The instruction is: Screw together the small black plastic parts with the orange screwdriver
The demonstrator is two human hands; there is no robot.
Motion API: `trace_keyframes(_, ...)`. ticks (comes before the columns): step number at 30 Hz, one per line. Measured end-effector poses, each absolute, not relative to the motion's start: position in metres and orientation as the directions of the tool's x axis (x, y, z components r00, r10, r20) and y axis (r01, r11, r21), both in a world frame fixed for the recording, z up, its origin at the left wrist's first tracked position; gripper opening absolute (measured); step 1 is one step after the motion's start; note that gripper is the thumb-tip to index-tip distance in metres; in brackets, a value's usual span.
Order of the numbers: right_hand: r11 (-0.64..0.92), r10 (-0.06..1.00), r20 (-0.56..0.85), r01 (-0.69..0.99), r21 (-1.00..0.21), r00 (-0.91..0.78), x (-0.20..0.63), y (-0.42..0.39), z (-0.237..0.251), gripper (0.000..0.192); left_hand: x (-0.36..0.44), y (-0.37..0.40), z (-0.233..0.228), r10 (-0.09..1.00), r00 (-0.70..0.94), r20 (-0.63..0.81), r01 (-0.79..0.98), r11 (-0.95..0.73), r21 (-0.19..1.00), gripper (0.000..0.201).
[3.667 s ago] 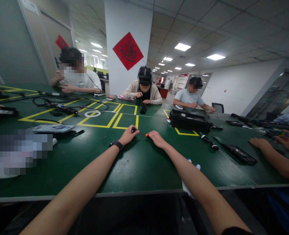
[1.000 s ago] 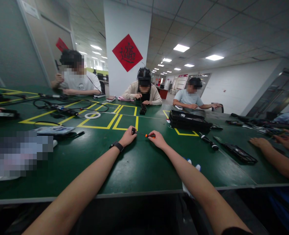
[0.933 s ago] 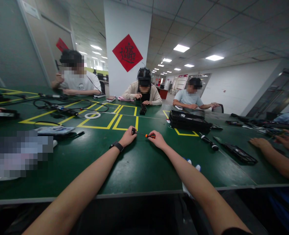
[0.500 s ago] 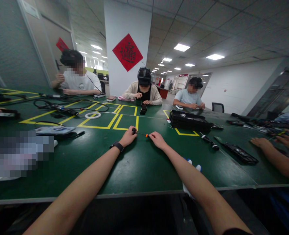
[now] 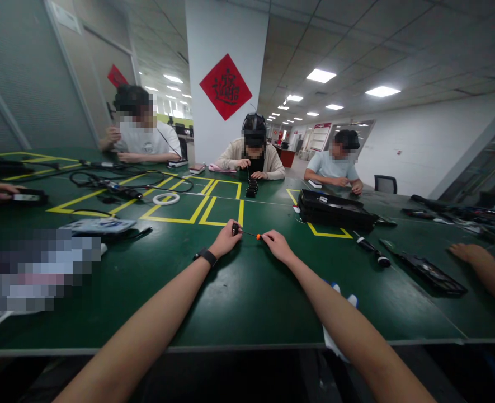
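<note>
My left hand (image 5: 225,240) pinched a small black part (image 5: 235,228); right hand (image 5: 277,246) gripped the screwdriver (image 5: 253,235) by its orange handle. Shaft lay approx. left-right btw. both hands, tip at the part, above the green worktop (image 5: 239,291).

Table (image 5: 247,302): you are leaning on a matt green top, faintly scuffed and showing a dull sheen.
Screwdriver (image 5: 251,234): you are gripping a thin metal shaft with a glossy orange plastic handle.
Small part (image 5: 235,228): you are pinching dark, matt plastic.
Wristband (image 5: 206,257): you are wearing matt black rubber or plastic.
Case (image 5: 335,208): looking black, slightly glossy plastic.
</note>
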State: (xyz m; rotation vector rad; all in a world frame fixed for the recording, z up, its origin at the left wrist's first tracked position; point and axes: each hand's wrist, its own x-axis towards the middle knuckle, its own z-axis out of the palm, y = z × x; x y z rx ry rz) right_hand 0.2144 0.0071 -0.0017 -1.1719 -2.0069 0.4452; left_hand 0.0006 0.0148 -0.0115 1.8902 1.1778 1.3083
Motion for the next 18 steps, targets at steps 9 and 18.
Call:
trace_keyframes(9,0.501,0.865,0.413,0.503,-0.704,-0.284,0.2148,0.0064,-0.0031,0.019,0.0019,0.0119,-0.0053,0.901,0.126,0.416,0.368,-0.432,0.823,0.024)
trace_keyframes(18,0.526,0.846,0.43,0.622,-0.58,-0.314,0.2132,0.0126,-0.0008,0.021,0.0057,0.01,-0.0008,0.901,0.099,0.423,0.45,-0.419,0.788,0.019)
